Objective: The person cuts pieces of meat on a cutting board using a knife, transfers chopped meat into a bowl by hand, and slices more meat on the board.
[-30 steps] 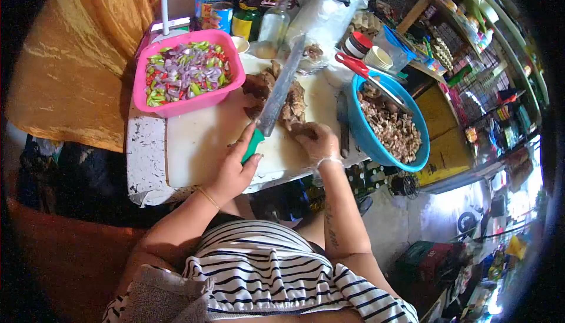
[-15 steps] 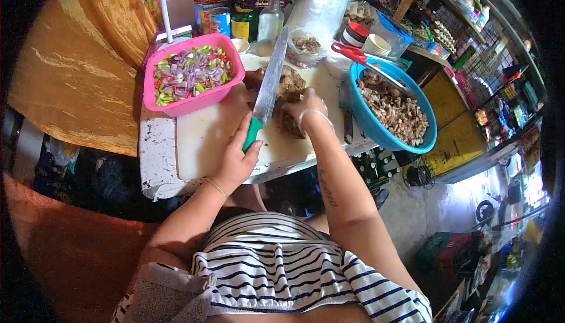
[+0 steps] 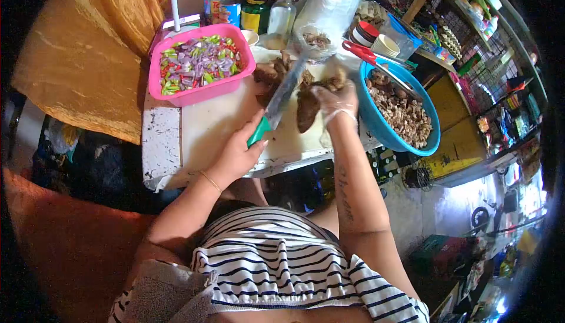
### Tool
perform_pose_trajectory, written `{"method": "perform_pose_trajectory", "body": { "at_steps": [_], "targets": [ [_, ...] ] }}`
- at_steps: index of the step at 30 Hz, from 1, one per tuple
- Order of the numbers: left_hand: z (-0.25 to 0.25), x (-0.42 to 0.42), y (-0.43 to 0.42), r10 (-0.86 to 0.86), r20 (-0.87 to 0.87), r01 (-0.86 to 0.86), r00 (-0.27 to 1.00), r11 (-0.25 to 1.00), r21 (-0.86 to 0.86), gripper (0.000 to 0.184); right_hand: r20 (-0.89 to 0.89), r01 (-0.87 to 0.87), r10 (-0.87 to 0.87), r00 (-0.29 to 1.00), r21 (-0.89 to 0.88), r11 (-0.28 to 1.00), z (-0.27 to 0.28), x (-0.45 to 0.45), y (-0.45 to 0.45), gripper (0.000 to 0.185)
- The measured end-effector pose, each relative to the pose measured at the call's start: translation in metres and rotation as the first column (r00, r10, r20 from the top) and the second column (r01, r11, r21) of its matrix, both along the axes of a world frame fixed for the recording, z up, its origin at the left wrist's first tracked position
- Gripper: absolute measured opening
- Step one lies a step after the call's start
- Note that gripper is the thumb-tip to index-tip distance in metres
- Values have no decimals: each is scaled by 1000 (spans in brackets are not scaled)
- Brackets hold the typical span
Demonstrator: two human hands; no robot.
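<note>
My left hand (image 3: 240,148) is wrapped round the green handle of a large knife (image 3: 285,90), its wide blade slanting up and away over the white cutting board (image 3: 212,129). In a thin clear glove, my right hand (image 3: 338,102) grips a brown piece of cooked meat (image 3: 307,112) to the right of the blade, a little blurred. More brown meat (image 3: 268,73) lies on the board behind and left of the knife, partly covered by the blade.
A pink basin (image 3: 206,89) of chopped onions and peppers stands left. At right, a blue basin (image 3: 395,139) holds chopped meat, with red-handled tongs (image 3: 360,52) across its rim. Behind are a glass bottle (image 3: 282,18), cans and a bag of meat bits (image 3: 316,42).
My right hand has moved right with a piece of meat, away from the pile. The knife has tilted further right, and the view has shifted slightly.
</note>
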State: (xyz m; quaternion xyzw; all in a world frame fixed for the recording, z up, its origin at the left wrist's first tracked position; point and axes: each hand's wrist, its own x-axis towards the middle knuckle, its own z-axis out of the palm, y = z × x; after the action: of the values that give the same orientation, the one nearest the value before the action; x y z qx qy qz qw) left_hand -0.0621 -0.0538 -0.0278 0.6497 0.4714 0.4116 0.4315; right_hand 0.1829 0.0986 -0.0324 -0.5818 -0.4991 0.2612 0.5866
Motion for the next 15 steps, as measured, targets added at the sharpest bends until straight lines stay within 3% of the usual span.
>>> {"method": "perform_pose_trajectory", "body": {
  "at_steps": [3, 4, 7, 9, 11, 13, 14, 15],
  "targets": [
    [12, -6, -1, -108, -239, 139, 965, 983, 119, 69, -239, -14, 38, 970, 103, 995, 44, 13, -31, 53],
    [20, -5, -3, -110, -247, 153, 963, 975, 160, 66, -317, 31, 10, 948, 124, 992, 41, 17, -31, 52],
    [36, -9, 3, -259, -366, 249, 894, 966, -75, 66, -390, 3, 41, 920, 111, 994, 39, 14, -47, 52],
    [25, -15, 9, -189, -411, 224, 892, 974, 40, 65, -512, -37, 67, 857, 69, 997, 15, 5, -45, 48],
    [26, -21, 13, -131, -476, 192, 870, 978, 83, 65, -557, -169, 86, 826, -99, 981, 15, -8, -65, 48],
    [38, -26, 12, -81, -562, 138, 823, 989, 60, 65, -542, -101, 5, 840, -147, 984, -27, -10, -55, 47],
    [42, -27, 9, -71, -582, 149, 810, 985, 87, 66, -465, -200, 73, 882, -229, 953, -33, -3, -55, 46],
    [47, -27, 6, -71, -620, 142, 782, 988, 65, 67, -343, -149, 59, 937, -242, 959, -40, 2, -55, 46]
  ]
}}
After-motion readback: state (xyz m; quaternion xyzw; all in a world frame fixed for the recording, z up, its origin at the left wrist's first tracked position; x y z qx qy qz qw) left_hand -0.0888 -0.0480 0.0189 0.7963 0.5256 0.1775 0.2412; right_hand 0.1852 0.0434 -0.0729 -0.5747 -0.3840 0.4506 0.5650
